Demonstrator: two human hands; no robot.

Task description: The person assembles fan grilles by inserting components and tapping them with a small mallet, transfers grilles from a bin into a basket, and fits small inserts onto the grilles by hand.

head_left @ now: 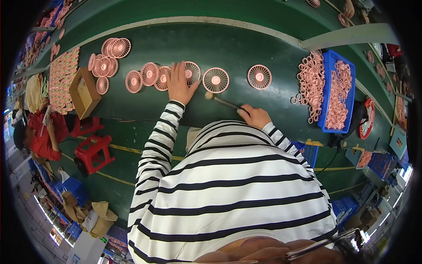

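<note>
The left hand (179, 83) lies flat, fingers spread, on a pink grille (191, 72) in the row along the green tabletop (228, 48). The right hand (255, 116) grips a mallet (220, 100) near the tabletop's near edge, its head just beside the left hand. Open green surface lies beyond the row; a blue bin (329, 88) of rings (311, 83) sits toward the right end, a cardboard box (83, 92) on the left
</note>
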